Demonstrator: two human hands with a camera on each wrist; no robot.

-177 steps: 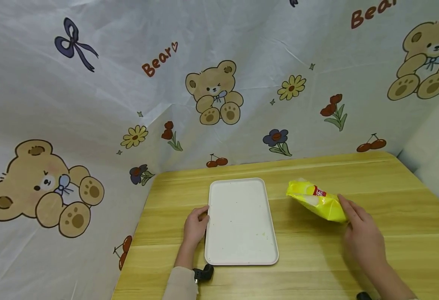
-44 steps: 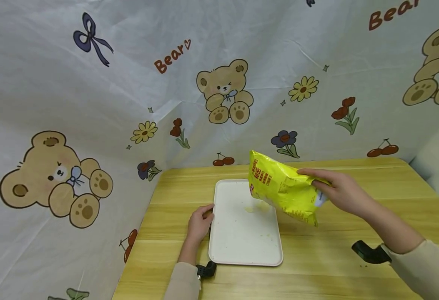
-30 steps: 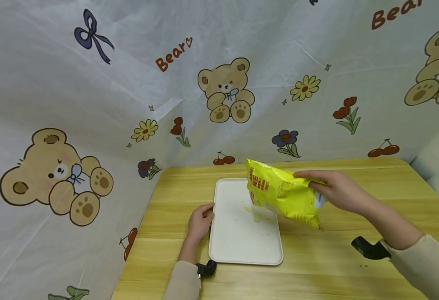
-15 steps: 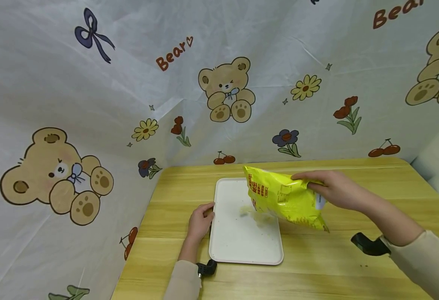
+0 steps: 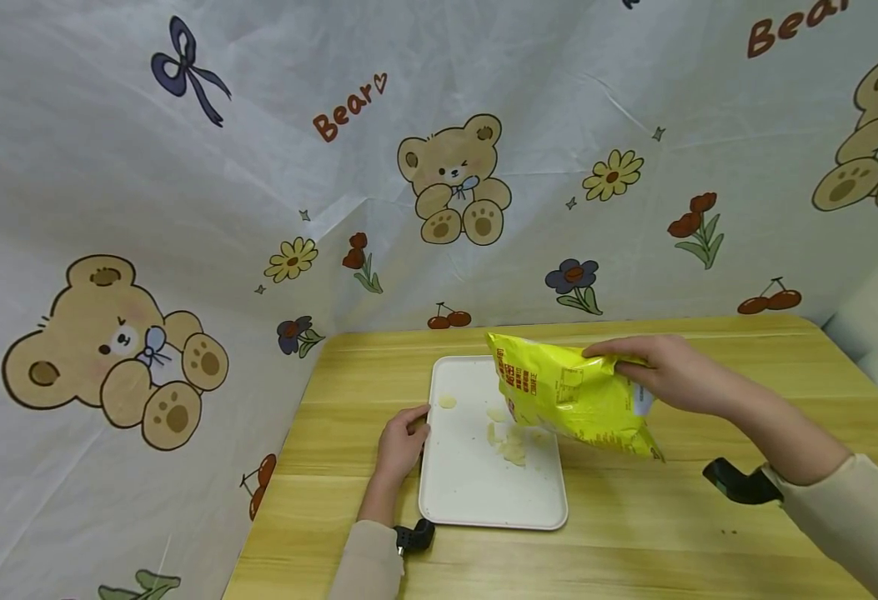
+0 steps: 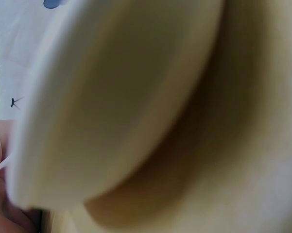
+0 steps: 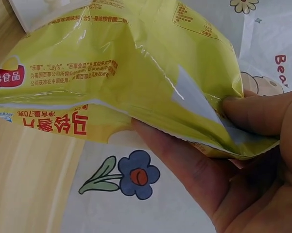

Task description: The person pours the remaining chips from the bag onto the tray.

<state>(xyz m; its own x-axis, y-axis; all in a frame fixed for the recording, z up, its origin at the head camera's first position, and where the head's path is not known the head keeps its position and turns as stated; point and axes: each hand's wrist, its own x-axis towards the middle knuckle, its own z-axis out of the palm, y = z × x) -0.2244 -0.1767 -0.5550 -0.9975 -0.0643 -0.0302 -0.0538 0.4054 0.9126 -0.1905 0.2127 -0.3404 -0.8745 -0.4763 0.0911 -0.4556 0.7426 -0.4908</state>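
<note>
My right hand (image 5: pixel 671 371) grips a yellow bag of potato chips (image 5: pixel 559 387) by its closed right end, thumb on one face and fingers along the other in the right wrist view. The bag is held tilted over the right part of a white rectangular tray (image 5: pixel 484 500), its left end lower at the mouth, which faces away from view. Several pale potato chips (image 5: pixel 512 448) lie on the tray below it, with one chip (image 5: pixel 447 402) apart near the left rim. At the tray's left edge my left hand (image 5: pixel 398 446) holds the rim between thumb and curled fingers.
The tray stands on a wood-grain table (image 5: pixel 634 525). A white curtain (image 5: pixel 378 50) printed with bears and flowers hangs behind and to the left. A few small dark specks lie on the table at right. Black camera mounts sit on both wrists.
The right hand has brought the bag from right of the tray to over it, then lowered its left end a little. Chips have dropped onto the tray. The left hand has stayed at the rim.
</note>
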